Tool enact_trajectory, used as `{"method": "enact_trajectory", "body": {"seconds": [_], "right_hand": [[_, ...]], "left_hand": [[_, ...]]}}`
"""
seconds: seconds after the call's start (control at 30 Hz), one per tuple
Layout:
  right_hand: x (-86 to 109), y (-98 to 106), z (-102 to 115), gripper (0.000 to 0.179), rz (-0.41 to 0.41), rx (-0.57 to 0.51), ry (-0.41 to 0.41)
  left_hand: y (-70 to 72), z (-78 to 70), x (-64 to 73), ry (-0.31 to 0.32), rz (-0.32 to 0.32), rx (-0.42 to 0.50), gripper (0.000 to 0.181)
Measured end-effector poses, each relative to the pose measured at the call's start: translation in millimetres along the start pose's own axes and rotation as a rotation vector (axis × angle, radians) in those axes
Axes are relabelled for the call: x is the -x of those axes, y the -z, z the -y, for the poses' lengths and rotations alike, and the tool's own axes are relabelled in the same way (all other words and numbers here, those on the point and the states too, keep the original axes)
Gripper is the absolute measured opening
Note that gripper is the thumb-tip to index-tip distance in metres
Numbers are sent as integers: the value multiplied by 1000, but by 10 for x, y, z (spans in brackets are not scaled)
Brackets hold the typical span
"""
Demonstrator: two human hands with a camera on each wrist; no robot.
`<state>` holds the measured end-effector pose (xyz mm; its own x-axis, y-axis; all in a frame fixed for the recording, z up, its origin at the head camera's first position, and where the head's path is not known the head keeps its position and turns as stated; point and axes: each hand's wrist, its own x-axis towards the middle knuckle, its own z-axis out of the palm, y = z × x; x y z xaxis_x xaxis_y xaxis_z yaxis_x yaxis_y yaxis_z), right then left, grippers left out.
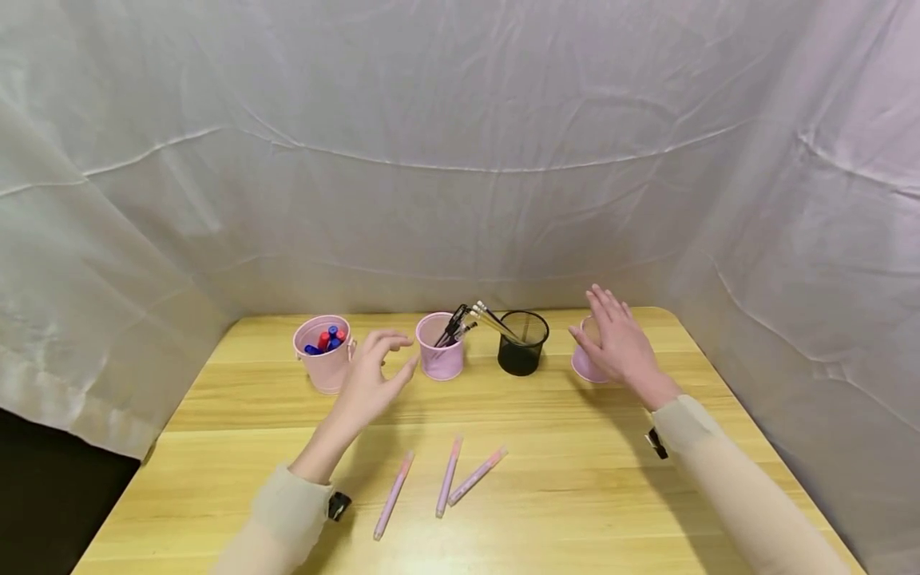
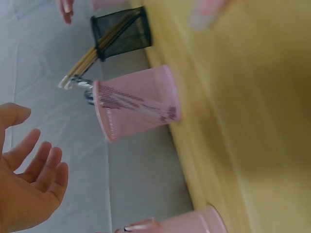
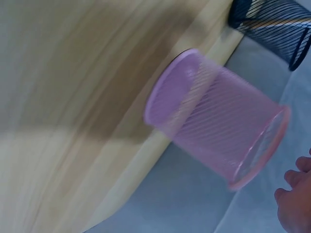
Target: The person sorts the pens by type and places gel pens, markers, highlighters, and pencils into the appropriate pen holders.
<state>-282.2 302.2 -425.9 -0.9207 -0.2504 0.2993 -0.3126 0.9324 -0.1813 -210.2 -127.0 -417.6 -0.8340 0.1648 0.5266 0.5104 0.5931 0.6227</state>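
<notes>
My left hand (image 1: 368, 374) hangs in the air between the pink pail (image 1: 327, 374) and a pink mesh pen cup (image 1: 442, 366), its fingers loosely bent and nothing in them. In the left wrist view that hand (image 2: 31, 189) is apart from the cup (image 2: 141, 104), which holds black pens. At the right, my right hand (image 1: 620, 342) hovers by another pink mesh cup (image 1: 585, 366) and hides part of it. The right wrist view shows this cup (image 3: 218, 121) upright on the table with nothing visible inside; the fingers (image 3: 296, 199) are just beyond its rim.
A black mesh cup (image 1: 519, 355) with pencils stands between the pink mesh cups. Red and blue markers (image 1: 329, 339) fill the pail. Three pink-purple pens (image 1: 394, 495) lie on the wooden table (image 1: 561, 495) nearer the front. Grey cloth (image 1: 460, 200) hangs behind and beside the table.
</notes>
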Motion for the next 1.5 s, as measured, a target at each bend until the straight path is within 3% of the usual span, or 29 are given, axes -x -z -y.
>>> {"method": "enact_trajectory", "body": {"seconds": [0.17, 0.6, 0.87, 1.23, 1.5], "right_hand": [[67, 7, -134, 83, 22, 3, -23], [182, -85, -395, 86, 41, -27, -20], [248, -94, -477, 88, 63, -21, -26], [283, -104, -522, 93, 126, -21, -66], [291, -99, -528, 96, 148, -26, -92]], "left_hand": [[39, 62, 199, -32, 77, -52, 33], [0, 154, 640, -30, 327, -110, 32], [-2, 185, 826, 42, 484, -140, 33], [-21, 257, 947, 40, 614, -82, 33], [-25, 251, 947, 46, 653, -64, 35]]}}
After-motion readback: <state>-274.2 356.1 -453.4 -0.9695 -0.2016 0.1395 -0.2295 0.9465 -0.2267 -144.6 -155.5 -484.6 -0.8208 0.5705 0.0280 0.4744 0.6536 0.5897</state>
